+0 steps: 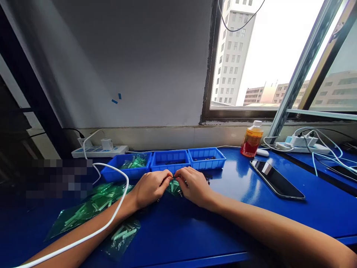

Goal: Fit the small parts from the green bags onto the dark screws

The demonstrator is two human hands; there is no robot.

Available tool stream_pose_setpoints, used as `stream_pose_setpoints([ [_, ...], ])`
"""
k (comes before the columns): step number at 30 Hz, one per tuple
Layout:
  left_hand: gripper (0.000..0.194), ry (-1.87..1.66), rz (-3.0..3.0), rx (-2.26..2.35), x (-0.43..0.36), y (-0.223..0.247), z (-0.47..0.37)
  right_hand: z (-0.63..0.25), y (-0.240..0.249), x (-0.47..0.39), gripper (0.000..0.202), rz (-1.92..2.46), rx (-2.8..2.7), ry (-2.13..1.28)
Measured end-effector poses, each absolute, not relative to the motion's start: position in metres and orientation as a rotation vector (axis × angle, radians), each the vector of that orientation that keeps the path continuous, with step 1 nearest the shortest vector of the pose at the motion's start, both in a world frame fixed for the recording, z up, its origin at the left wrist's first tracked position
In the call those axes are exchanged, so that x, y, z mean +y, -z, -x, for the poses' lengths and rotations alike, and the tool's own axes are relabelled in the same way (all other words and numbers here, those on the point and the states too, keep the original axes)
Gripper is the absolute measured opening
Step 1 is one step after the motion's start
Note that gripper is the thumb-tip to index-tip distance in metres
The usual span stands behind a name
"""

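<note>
My left hand (150,187) and my right hand (195,187) meet over the blue table, fingertips closed in a pinch. Between them runs a small thin dark piece (176,176), gripped from both sides; its kind is too small to make out. Below the fingers lies a green plastic bag (173,188), partly hidden by the hands. Small dark parts (207,178) are scattered just behind my right hand. Beside my left forearm rest a large green bag (92,206) of white sticks and a smaller clear bag (124,234) with similar sticks.
Three blue bins stand in a row: the left bin (110,172) holds a green bag, the middle bin (170,169) and right bin (208,164) dark parts. A white cable (126,186) crosses my left forearm. At right are a drink bottle (251,139) and phone (276,180).
</note>
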State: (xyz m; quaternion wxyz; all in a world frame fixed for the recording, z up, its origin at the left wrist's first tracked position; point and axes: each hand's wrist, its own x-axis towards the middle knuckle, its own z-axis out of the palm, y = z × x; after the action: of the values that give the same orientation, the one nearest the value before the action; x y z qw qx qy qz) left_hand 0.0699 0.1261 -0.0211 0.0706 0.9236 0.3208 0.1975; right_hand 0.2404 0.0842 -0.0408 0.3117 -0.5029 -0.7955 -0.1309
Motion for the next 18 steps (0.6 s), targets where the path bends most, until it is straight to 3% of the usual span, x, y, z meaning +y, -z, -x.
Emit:
stream_pose_setpoints([
  [11,0.025,-0.575,-2.805,0.995,0.1230,0.0201,-0.0700,-0.2406,0.0374,0.0840,0.014,1.412,-2.072,0.240],
  [15,0.027,-0.553,-2.819,0.986,0.1223,0.0186,-0.0700,-0.2388,0.0384,0.0825,0.005,1.423,-2.039,0.193],
  [18,0.028,-0.537,-2.822,0.989,0.1226,0.0176,-0.0698,-0.2381,0.0388,0.0809,0.012,1.397,-2.016,0.194],
])
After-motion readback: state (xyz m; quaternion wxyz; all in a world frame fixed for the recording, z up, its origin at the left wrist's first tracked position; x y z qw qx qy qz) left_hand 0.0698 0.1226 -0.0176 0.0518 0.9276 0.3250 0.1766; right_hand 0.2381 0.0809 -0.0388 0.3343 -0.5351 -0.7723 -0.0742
